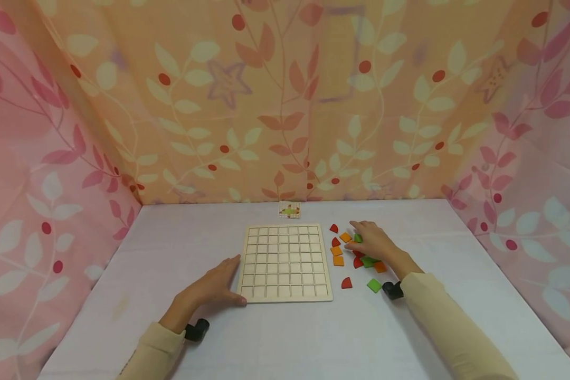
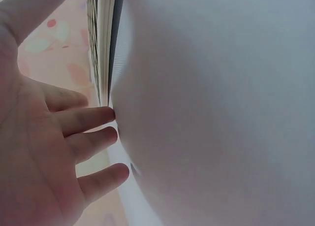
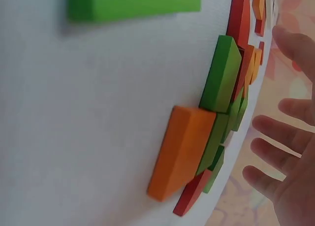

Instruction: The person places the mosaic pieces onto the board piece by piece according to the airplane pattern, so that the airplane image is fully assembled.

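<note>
A pale wooden grid board [image 1: 285,262] lies flat on the table. At its left edge rests my left hand [image 1: 215,283], fingers spread, the thumb by the near corner; in the left wrist view the fingertips [image 2: 106,115] come down at the table surface beside the board's edge. My right hand [image 1: 374,244] hovers over a loose pile of colored pieces, fingers extended and holding nothing. Among these are an orange square [image 3: 184,152], a green piece [image 3: 221,73] and red quarter-round pieces [image 1: 346,283]. The hand hides part of the pile in the head view.
Behind the board lies a small pattern card [image 1: 290,210] with a colored figure on a grid. A green square [image 1: 374,285] sits apart, close to the right wrist. Floral curtains [image 1: 285,105] enclose the white table [image 1: 285,343] at the back and sides.
</note>
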`<state>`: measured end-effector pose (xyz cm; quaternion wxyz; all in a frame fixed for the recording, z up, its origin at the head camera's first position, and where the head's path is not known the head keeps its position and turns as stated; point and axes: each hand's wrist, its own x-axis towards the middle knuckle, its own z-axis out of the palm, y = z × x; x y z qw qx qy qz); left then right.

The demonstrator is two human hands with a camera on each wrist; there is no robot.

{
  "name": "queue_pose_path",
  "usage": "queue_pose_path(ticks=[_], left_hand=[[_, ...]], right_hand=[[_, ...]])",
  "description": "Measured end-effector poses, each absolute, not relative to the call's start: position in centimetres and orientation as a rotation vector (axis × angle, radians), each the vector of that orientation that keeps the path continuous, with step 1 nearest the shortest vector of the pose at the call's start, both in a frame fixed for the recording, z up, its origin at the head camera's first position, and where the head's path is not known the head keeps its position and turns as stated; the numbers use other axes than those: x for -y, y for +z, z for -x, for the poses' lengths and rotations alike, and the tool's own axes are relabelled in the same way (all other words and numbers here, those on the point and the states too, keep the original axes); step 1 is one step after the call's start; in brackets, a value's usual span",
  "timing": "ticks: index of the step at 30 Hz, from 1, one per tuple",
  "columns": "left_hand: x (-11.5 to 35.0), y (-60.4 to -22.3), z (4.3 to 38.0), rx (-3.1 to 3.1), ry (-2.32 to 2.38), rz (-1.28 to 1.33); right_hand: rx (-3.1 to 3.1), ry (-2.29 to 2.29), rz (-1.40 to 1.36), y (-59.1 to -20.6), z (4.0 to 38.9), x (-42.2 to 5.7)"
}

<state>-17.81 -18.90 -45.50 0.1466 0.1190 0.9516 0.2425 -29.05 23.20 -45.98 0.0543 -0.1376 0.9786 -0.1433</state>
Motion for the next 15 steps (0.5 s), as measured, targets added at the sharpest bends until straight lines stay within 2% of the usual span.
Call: queue_pose_path(ticks=[15], left_hand=[[18.8,-46.2,18.2,-2.729,0.675,-0.427]], right_hand=[[-2.963,-0.356,0.506,-45.8,29.8,-21.5]])
